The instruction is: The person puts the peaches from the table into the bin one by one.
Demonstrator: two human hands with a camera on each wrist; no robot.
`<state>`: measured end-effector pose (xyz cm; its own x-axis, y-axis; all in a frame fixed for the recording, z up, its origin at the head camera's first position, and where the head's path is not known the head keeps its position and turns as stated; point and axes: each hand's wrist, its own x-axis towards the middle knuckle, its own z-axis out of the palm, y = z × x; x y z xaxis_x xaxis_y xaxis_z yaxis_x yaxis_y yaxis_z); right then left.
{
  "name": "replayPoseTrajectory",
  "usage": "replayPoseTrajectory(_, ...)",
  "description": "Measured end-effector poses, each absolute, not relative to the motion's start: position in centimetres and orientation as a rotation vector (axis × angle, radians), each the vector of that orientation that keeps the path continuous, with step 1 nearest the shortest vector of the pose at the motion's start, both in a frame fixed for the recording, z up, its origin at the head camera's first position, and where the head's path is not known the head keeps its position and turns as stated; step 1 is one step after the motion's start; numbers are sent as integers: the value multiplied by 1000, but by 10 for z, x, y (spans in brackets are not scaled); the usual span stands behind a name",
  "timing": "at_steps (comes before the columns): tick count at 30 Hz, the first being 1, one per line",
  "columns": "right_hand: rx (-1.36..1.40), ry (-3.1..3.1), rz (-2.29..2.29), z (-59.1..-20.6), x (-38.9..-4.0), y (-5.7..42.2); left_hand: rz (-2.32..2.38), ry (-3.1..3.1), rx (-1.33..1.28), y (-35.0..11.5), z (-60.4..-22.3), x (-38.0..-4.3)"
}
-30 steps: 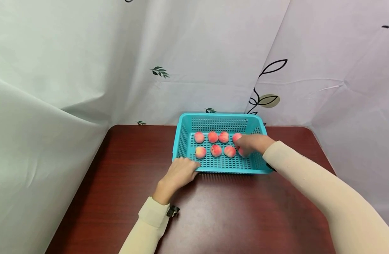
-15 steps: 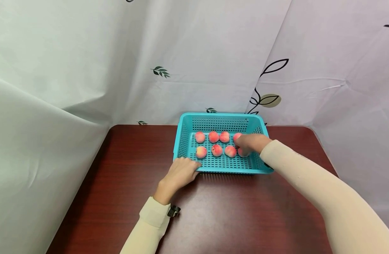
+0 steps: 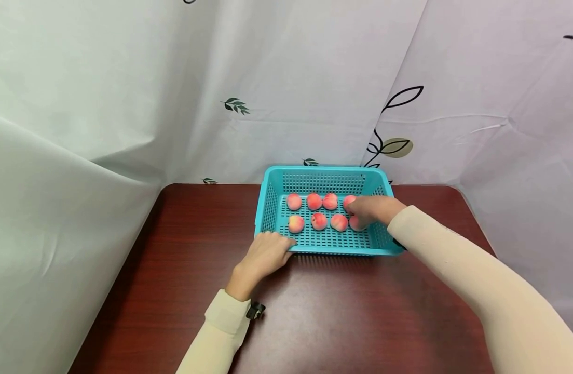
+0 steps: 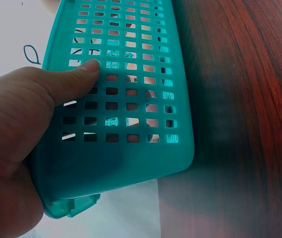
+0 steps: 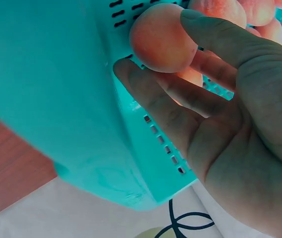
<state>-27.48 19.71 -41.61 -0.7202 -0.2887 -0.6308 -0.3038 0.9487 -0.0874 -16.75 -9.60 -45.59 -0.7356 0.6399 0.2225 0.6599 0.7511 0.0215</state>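
A turquoise perforated plastic basket (image 3: 333, 250) stands on the table with two rows of pink-red peaches inside. My left hand (image 3: 264, 255) grips its front left corner; in the left wrist view the thumb (image 4: 76, 79) presses on the outer wall, and the other fingers are hidden over the rim. At the right end of the basket, my right hand (image 3: 374, 209) reaches in over the front-row peach (image 3: 356, 224). Up close in the right wrist view, thumb and fingers close round that peach (image 5: 157, 39). Part of the back-right peach (image 3: 348, 200) shows beside the fingertips.
The basket sits toward the far edge of a dark red-brown wooden table (image 3: 314, 317). Behind it and at both sides hangs a pale sheet (image 3: 296, 88) with leaf prints. A small black device (image 3: 256, 311) is strapped to my left wrist.
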Motion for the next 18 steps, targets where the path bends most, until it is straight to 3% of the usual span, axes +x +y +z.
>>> replayPoseTrajectory(18, -519, 2563, -143, -386, -254, 214, -131, -2743, -1038, -95, -453, -168)
